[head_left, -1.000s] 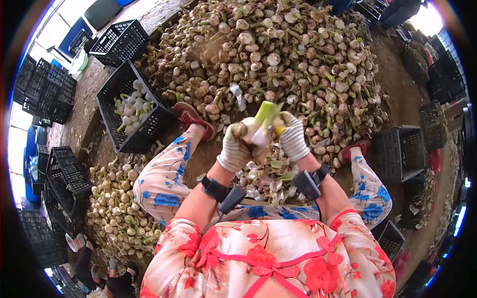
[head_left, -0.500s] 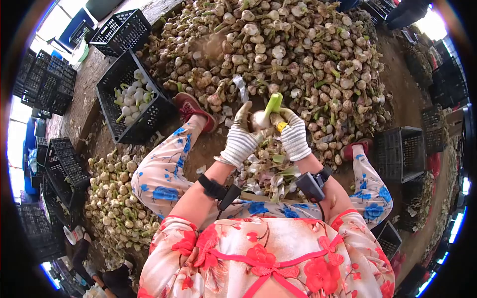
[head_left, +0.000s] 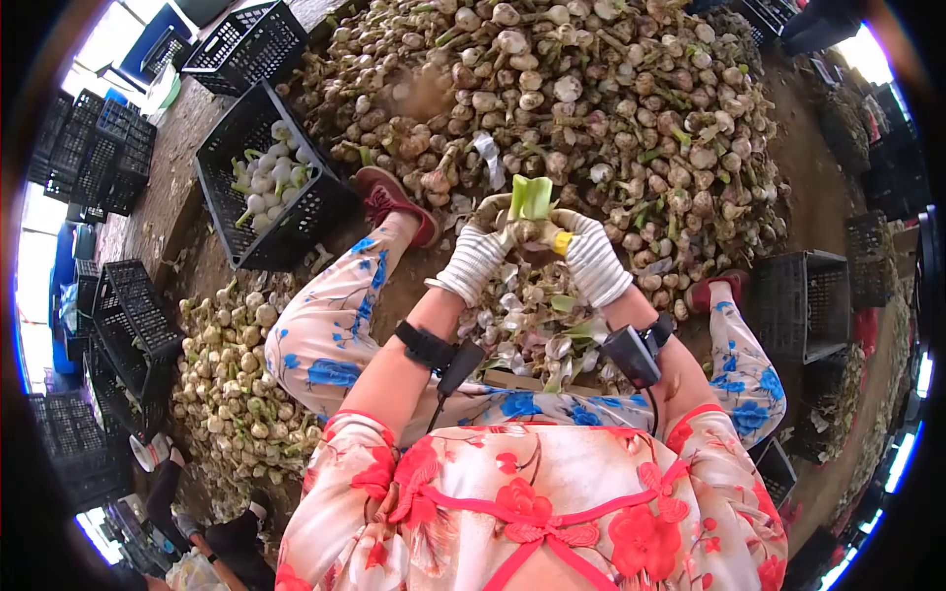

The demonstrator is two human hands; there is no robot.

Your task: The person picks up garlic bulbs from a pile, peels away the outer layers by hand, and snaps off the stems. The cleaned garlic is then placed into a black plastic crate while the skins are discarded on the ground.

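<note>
Above the pile of peelings (head_left: 537, 320), my left hand (head_left: 477, 251) and my right hand (head_left: 588, 258), both in white knit gloves with soiled fingers, are closed on one garlic bulb. Its pale green stem (head_left: 532, 197) sticks up between them, with the leaf layers spread at the top. Fingers mostly hide the bulb itself. A strip of yellow tape (head_left: 562, 242) wraps a finger of my right hand. Beyond my hands rises a big heap of untrimmed garlic (head_left: 591, 118), dirty and with stalks on.
To the left, a black crate (head_left: 296, 222) holds white peeled garlic bulbs (head_left: 271, 177). A second garlic pile (head_left: 236, 379) lies beside my left leg. Another black crate (head_left: 803, 305) stands at right. Stacked crates (head_left: 99, 148) line the far left. Another person's arm (head_left: 202, 547) shows lower left.
The garlic's stem has gone from narrow and leaning right to wider and spread at its top. The white bulb, visible before, is now mostly covered by my fingers.
</note>
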